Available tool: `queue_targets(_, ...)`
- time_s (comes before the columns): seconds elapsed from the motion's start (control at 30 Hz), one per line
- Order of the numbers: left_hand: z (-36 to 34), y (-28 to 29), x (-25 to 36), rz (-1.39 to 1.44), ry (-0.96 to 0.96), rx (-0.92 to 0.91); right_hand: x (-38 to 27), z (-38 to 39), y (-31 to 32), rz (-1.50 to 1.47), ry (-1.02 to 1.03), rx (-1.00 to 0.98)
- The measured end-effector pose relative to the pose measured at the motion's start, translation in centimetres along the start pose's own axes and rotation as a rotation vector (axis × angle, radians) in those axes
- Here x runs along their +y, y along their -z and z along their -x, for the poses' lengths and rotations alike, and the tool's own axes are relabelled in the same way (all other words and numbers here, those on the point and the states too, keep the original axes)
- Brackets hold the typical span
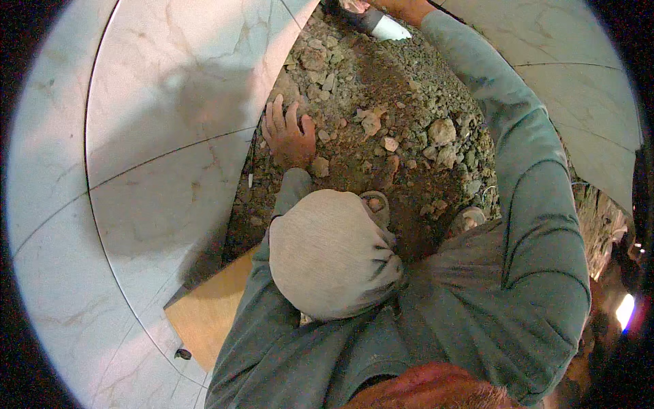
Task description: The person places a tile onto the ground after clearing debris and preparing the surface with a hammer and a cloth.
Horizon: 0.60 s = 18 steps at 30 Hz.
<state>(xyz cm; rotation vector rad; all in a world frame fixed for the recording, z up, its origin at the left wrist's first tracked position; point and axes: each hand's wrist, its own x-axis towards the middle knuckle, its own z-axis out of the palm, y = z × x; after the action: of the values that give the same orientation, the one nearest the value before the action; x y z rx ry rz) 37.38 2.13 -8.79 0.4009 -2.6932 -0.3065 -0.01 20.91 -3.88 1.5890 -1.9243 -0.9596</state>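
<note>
My left hand (291,136) rests on loose rubble beside the edge of the pale marble-patterned tiles (157,146). Its fingers are spread and hold nothing. My right arm reaches far forward along the right side. Only part of my right hand (403,8) shows at the top edge, its fingers cut off by the frame. Close to it lies a dark object with a bright white end (390,28); its kind is unclear. Between my arms lies a strip of brown soil (381,75) with many stones, among them a larger pale stone (442,131).
My bent knee (334,255), in dusty beige cloth, stands in the middle. A yellowish wooden board (212,307) lies at lower left, partly under my left arm. More pale tiles (565,41) border the soil on the right. A bright light (625,311) shines at far right.
</note>
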Motion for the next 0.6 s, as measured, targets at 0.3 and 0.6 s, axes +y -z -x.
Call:
queue_targets(0.3, 0.0, -0.3, -0.2, -0.054, -0.051, 0.009, -3.6, -0.5, -2.4, -1.039, -0.601, 0.166)
queue_targets(0.6, 1.2, 0.4, -0.9, -0.063, -0.003, -0.004, 3.4, 2.3, 5.1, -1.722, -0.567, -0.241)
